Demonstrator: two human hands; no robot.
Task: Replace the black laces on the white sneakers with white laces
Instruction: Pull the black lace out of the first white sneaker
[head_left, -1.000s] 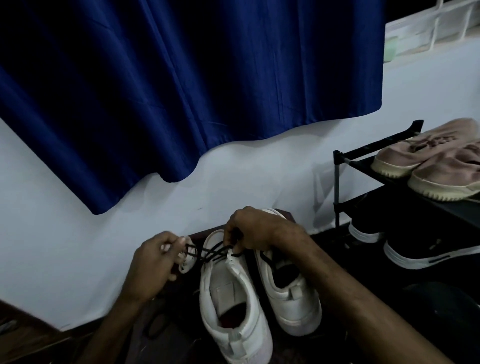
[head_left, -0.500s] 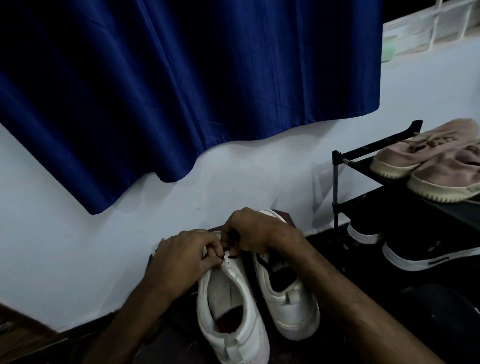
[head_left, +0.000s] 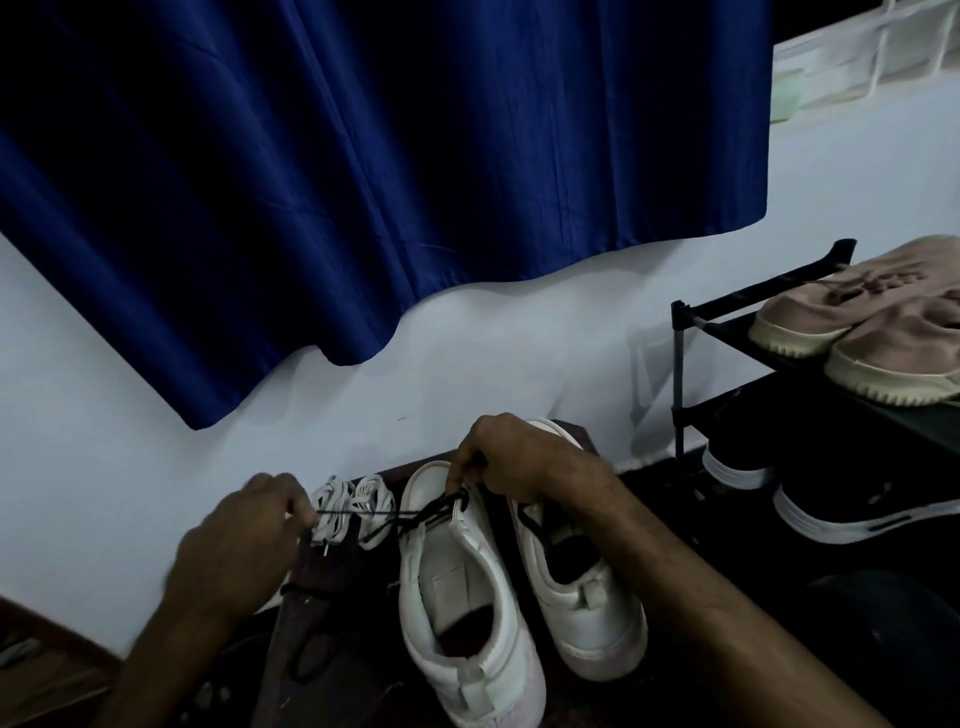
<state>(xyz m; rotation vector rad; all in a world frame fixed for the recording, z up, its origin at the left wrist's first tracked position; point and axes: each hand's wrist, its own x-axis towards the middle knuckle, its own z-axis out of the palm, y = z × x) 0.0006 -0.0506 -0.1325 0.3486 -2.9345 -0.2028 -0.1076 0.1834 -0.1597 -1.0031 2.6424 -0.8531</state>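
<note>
The left hand (head_left: 236, 545) has its fingers (head_left: 298, 506) pinched on the black lace (head_left: 374, 514), which runs taut to the left white sneaker (head_left: 457, 587). Half a second ago this hand was against the shoe's front; now it has pulled out leftward, uncovering the bundled white laces (head_left: 353, 509) beside the sneaker. The right hand (head_left: 511, 457) still grips the lace at the eyelets, over the right white sneaker (head_left: 582, 613) close alongside.

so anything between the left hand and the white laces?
Only the black lace, pulled taut by the left hand across the white laces. The hand is right beside the bundles; nothing else visible intervenes.
</note>
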